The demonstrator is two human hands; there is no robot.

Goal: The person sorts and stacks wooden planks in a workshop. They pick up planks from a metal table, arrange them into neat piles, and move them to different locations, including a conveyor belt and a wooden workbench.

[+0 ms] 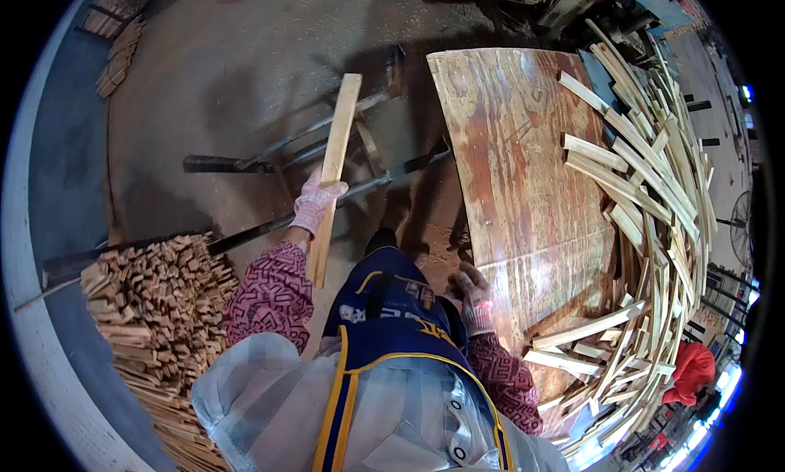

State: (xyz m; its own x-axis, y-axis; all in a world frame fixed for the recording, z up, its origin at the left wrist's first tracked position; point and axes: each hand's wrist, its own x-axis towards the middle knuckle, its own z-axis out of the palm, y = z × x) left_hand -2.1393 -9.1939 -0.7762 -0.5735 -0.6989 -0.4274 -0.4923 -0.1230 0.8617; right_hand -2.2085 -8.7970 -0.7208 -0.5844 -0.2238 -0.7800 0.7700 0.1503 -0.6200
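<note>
My left hand (316,201), in a pale work glove, is closed around a long flat wooden slat (338,133). The slat slants upright over the floor, reaching above and below my grip. Beside the near left corner of a plywood tabletop (523,186) is my right hand (474,299), also gloved. Its fingers are curled in, with nothing visible in them. Many loose wooden slats (646,170) lie in a jumbled heap along the tabletop's right side, a few sticking out toward its middle.
A dense stack of cut wooden strips (159,300) stands at my lower left. Dark metal frame bars (360,186) cross the floor ahead, low down. More bundled wood (121,57) lies at the far left. Machinery (564,6) stands beyond the tabletop; red fabric (691,372) shows at the right.
</note>
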